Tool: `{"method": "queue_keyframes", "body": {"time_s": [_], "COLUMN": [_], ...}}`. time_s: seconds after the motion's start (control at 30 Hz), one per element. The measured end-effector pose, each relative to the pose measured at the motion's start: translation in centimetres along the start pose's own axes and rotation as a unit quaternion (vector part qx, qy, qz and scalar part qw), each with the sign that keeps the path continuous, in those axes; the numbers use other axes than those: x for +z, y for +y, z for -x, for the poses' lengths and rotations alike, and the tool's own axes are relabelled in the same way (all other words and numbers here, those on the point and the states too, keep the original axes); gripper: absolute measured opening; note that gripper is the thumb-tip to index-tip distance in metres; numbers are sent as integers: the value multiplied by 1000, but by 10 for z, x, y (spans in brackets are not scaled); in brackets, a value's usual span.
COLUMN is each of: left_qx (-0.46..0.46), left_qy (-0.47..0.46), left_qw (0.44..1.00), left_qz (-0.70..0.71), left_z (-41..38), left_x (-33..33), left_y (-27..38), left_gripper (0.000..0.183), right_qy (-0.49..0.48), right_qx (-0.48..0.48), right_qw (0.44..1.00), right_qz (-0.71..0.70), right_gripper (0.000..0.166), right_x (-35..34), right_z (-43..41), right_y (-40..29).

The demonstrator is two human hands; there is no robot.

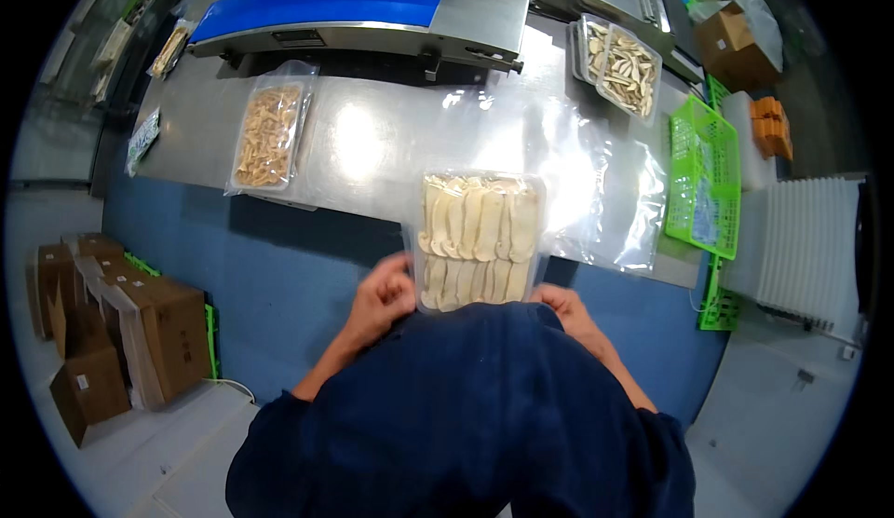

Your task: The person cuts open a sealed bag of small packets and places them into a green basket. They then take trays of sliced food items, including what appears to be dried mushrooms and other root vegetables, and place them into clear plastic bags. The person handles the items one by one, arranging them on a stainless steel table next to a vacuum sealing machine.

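A clear plastic tray of pale dried mushroom slices (478,221), seemingly inside a clear bag, is right in front of my body. The slices lie side by side in two rows. Its far part reaches over the front edge of the steel table (370,193), and my dark blue clothing hides its near end. At the left side, my left hand (384,293) grips the edge of the packaging with curled fingers. My right hand (562,308) pinches the near right corner, partly covered by the clothing. Flat clear plastic bags (614,217) lie just right of the tray.
A bagged tray of brown dried pieces (269,137) lies left. Behind stands a steel conveyor with a blue belt (328,1). Trays of sliced mushrooms (628,71) and a green plastic basket (704,182) are at right. Cardboard boxes (167,329) stand on the floor at left.
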State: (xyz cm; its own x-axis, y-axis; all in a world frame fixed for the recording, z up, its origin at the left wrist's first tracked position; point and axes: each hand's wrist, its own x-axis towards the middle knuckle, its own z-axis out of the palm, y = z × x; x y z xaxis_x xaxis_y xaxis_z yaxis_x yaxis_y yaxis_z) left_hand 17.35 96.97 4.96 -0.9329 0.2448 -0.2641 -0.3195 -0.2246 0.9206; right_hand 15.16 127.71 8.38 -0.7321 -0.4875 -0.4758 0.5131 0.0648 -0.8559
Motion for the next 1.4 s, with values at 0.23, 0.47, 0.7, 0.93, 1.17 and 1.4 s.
{"method": "queue_keyframes", "body": {"time_s": [0.23,0.47,0.7,0.93,1.17,1.4], "left_qx": [-38,-112,-37,120,-52,-126], "left_qy": [84,239,243,77,104,-127], "left_qw": [983,943,966,977,978,903], "left_qz": [160,201,80,-160,175,389], "left_z": [-28,-118,-123,-111,-110,-135], "left_x": [1,10,37,38,-32,-10], "left_y": [-37,-80,-103,-133,-10,-27], "left_gripper": [42,16,11,15,54,51], "right_qy": [-16,50,177,221,93,-34], "right_qx": [6,92,76,-11,3,37], "right_qw": [989,940,890,939,996,997], "right_qz": [-145,-325,-414,-262,-13,56], "right_gripper": [6,37,51,31,30,22], "right_x": [-6,-11,34,1,-67,-62], "right_z": [-85,-169,-183,-165,-59,-29], "right_y": [1,18,18,16,-72,-110]}}
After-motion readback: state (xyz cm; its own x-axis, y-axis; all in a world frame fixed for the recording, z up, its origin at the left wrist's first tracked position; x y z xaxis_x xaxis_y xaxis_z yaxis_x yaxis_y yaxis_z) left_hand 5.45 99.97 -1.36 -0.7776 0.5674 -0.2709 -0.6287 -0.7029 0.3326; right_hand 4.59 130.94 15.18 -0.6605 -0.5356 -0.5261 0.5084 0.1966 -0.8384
